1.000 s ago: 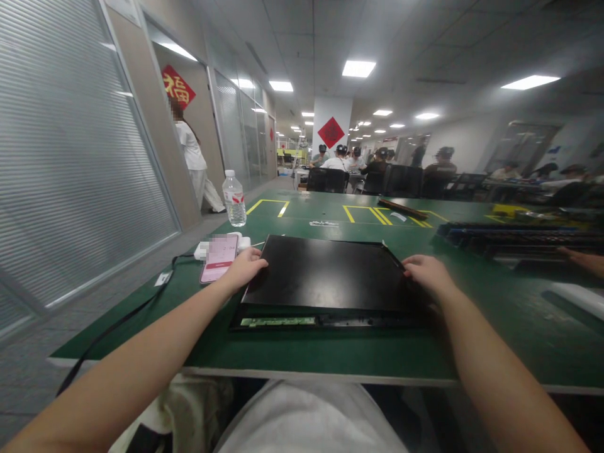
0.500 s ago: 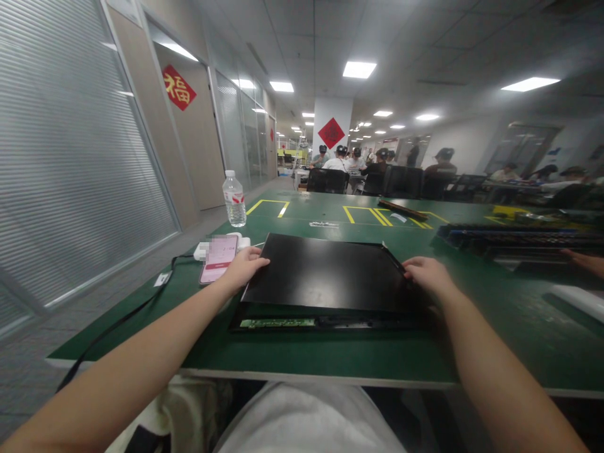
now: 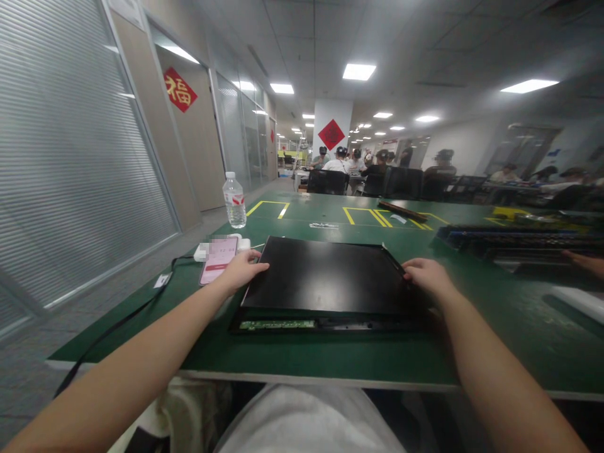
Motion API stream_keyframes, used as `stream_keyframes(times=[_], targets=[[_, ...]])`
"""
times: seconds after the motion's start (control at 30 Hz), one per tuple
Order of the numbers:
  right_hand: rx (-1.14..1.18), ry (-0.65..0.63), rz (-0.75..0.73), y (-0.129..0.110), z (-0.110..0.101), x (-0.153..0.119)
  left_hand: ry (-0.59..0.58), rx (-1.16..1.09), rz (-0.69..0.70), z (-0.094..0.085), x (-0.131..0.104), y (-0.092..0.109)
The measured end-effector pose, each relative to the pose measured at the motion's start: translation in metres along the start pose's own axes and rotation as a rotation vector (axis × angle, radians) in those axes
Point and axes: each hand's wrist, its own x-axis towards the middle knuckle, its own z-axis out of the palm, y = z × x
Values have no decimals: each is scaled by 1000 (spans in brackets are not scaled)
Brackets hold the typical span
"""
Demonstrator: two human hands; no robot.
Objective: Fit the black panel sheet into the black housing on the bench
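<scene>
A glossy black flat display panel (image 3: 325, 277) lies slightly tilted over a dark frame (image 3: 396, 326) in front of me. Along the frame's near side a narrow green circuit board (image 3: 278, 324) shows in the gap. My left hand (image 3: 245, 269) holds the panel's left edge, thumb on top and fingers at the side. At the opposite edge, my right hand (image 3: 427, 275) pinches the panel's right side near a thin dark strip. Its fingertips are partly hidden there, so I cannot tell whether it also touches the frame.
On the green table (image 3: 302, 358) a phone (image 3: 219, 261) and white plugs lie left, with a water bottle (image 3: 234, 201) behind. Dark long parts (image 3: 509, 242) are stacked right, near another person's hand (image 3: 582, 261) and a white bar (image 3: 580, 304). A dark strip (image 3: 402, 210) lies farther back.
The panel's near edge has dropped very slightly toward the frame. Both hands keep their hold in nearly the same places.
</scene>
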Motion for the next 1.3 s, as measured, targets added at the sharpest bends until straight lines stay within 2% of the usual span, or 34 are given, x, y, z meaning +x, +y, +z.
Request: stream_keyframes(times=[0.17, 0.43, 1.0, 1.3], targets=[[-2, 6, -23, 0, 0, 0, -55, 149, 20, 0, 0, -2], [66, -22, 0, 1, 1, 2, -116, 86, -49, 2, -1, 0], [241, -27, 72, -10, -3, -7, -92, 207, -5, 1, 3, -9], [245, -51, 68, -6, -2, -3, -75, 255, 40, 1, 2, -5]])
